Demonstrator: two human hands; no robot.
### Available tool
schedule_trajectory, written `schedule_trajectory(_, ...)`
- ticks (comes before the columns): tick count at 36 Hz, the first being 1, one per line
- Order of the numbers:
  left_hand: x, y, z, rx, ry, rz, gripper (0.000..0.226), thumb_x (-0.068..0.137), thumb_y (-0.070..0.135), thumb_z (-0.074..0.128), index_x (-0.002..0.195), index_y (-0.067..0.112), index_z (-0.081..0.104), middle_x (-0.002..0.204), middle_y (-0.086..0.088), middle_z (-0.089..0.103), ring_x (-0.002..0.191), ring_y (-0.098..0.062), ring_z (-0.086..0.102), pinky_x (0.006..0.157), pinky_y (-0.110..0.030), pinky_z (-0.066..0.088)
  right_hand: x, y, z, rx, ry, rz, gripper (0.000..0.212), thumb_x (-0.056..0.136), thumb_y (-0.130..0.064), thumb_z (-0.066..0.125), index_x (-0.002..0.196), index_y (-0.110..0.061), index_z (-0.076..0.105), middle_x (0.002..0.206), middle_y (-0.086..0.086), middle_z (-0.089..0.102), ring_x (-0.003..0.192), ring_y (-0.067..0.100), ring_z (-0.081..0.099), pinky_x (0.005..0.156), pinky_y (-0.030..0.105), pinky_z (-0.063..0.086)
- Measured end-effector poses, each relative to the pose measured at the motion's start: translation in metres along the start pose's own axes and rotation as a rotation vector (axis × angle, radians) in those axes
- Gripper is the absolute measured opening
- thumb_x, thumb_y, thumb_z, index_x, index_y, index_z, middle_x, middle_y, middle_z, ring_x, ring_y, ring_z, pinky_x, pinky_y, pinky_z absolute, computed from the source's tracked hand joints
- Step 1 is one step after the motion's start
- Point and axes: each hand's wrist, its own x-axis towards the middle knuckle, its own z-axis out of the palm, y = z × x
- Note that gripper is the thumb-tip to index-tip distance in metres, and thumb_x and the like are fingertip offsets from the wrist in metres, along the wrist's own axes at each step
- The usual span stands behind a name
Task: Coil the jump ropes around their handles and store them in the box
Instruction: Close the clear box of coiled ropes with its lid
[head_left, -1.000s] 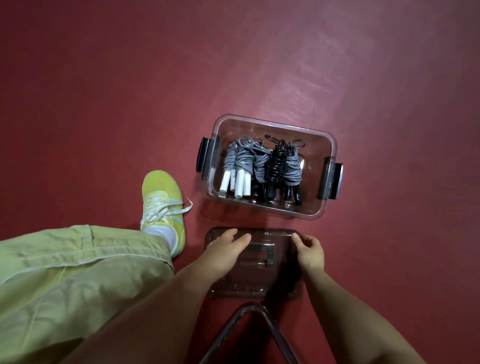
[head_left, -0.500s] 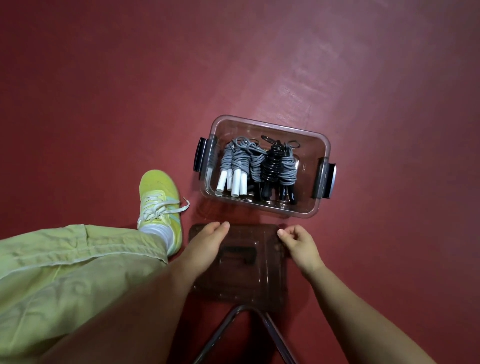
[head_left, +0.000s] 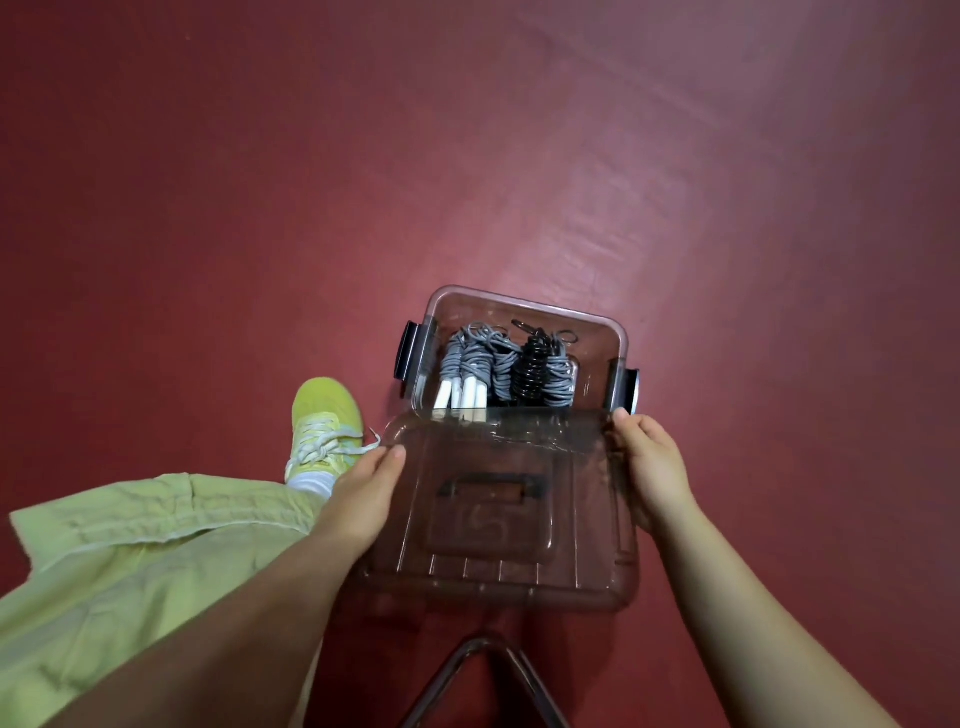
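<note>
The jump ropes (head_left: 506, 366) are lying coiled in the box (head_left: 524, 304) on the floor while we are gripping the lid (head_left: 498, 509) by its sides with our left hand (head_left: 363, 499) and right hand (head_left: 652, 467), readying to cover them.

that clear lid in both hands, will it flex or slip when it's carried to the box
The lid looks like thin moulded plastic with ribs, so probably light and fairly stiff, with slight flex. Its glossy surface could be slippery, yet the left hand and right hand grip opposite edges, which should steady it over the box.
</note>
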Motion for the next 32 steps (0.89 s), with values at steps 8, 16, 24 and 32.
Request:
schedule_trajectory(8,0.003,0.008,-0.01,-0.048,-0.014,0.005,0.083,0.083,0.073,0.034,0.146,0.02,0.037,0.151,0.005,0.036,0.14,-0.012,0.031,0.118,-0.032,0.017,-0.004,-0.02,0.015,0.264,0.038,-0.158,0.046,0.105,-0.039,0.026,0.102,-0.01,0.062,0.079,-0.006,0.074,0.078,0.009,0.067,0.072,0.022,0.051)
schedule_trajectory(16,0.015,0.015,-0.015,-0.023,0.031,-0.248,0.064,0.095,0.058,0.033,0.128,0.008,0.057,0.127,-0.014,0.059,0.12,-0.029,0.053,0.107,-0.034,0.036,-0.039,-0.014,0.005,0.016,-0.269,-0.536,0.071,0.086,-0.076,0.036,0.118,-0.021,0.067,0.139,0.016,0.052,0.138,0.033,0.037,0.114,0.054,0.026)
schedule_trajectory(24,0.02,0.015,-0.014,-0.145,0.063,-0.267,0.042,0.096,0.054,0.039,0.106,0.017,0.057,0.097,-0.01,0.065,0.088,-0.025,0.062,0.084,-0.029,0.047,-0.058,-0.023,0.003,-0.516,-0.218,-1.022,0.08,0.088,-0.076,0.01,0.091,-0.015,0.061,0.102,0.002,0.067,0.113,0.019,0.058,0.106,0.04,0.036)
schedule_trajectory(32,0.021,0.062,-0.048,-0.617,-0.146,-0.013,0.07,0.094,0.063,0.019,0.133,0.015,0.051,0.129,-0.01,0.056,0.117,-0.025,0.054,0.089,-0.033,0.05,-0.032,-0.037,0.01,-0.336,0.055,-0.923,0.064,0.091,-0.074,0.01,0.06,-0.022,0.034,0.056,0.004,0.037,0.056,0.024,0.036,0.053,0.039,0.026)
